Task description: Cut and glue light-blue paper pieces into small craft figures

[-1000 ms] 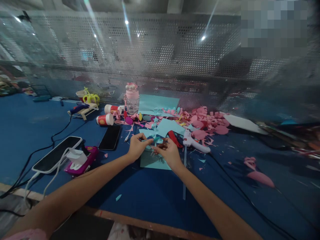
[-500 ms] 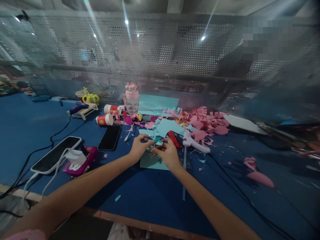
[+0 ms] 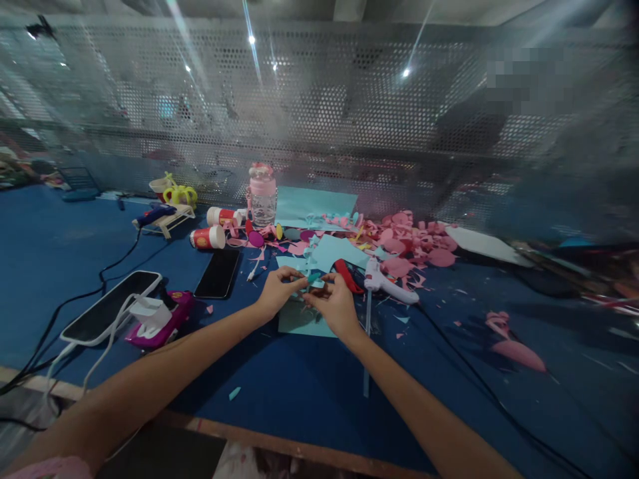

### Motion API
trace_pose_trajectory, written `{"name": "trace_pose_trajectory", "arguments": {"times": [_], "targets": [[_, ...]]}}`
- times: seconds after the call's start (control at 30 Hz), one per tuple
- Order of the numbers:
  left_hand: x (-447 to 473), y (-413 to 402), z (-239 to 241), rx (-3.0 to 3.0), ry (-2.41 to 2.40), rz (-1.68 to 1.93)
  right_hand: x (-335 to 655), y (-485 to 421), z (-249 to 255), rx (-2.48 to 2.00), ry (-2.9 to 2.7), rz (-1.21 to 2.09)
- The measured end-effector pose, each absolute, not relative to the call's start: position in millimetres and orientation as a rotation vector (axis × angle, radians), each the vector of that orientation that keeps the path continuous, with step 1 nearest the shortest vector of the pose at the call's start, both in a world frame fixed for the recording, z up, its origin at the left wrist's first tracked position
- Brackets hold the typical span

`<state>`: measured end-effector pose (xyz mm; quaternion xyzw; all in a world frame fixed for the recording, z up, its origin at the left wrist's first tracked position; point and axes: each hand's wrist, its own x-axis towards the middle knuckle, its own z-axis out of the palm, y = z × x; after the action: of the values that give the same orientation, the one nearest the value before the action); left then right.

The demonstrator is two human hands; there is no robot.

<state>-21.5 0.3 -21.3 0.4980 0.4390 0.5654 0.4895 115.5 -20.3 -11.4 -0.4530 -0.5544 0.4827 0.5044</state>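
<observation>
Both my hands meet over a light teal sheet [image 3: 307, 322] at the middle of the table. A small teal cut-out piece [image 3: 314, 279], perhaps paper or foam, is pinched between them. My left hand [image 3: 280, 291] has thumb and fingers closed on its left side. From the right, my right hand [image 3: 337, 303] grips the same piece, fingers curled. Fingers partly hide its shape. Just right of my right hand lies a white glue gun [image 3: 389, 286] with a long clear glue stick [image 3: 368, 332] in its back. A red-handled tool [image 3: 348, 275] rests between them.
Pink cut-outs [image 3: 399, 243] are heaped at the back right. A pink-lidded bottle [image 3: 262, 196] stands behind my hands. To the left lie a black phone [image 3: 217, 273], a white-edged phone [image 3: 112, 307], a purple power strip [image 3: 172, 319] and red paper cups [image 3: 207, 237]. Cables cross both sides.
Hardly anything differs. Both hands keep hold of the teal piece in nearly the same place, and the whole view has shifted very slightly.
</observation>
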Motion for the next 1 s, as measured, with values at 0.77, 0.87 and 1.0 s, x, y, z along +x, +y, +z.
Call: {"name": "trace_pose_trajectory", "arguments": {"times": [0.77,0.87,1.0], "targets": [[-15,-9,-9,1.056,0.738,1.023,125,-6,-18,-1.115,-1.200,1.124],[-14,-10,-7,0.984,0.811,1.004,129,-2,-21,-1.183,-1.341,1.016],[-14,-11,-9,0.932,0.888,1.055,129,-3,-18,-1.239,-1.437,0.951]]}}
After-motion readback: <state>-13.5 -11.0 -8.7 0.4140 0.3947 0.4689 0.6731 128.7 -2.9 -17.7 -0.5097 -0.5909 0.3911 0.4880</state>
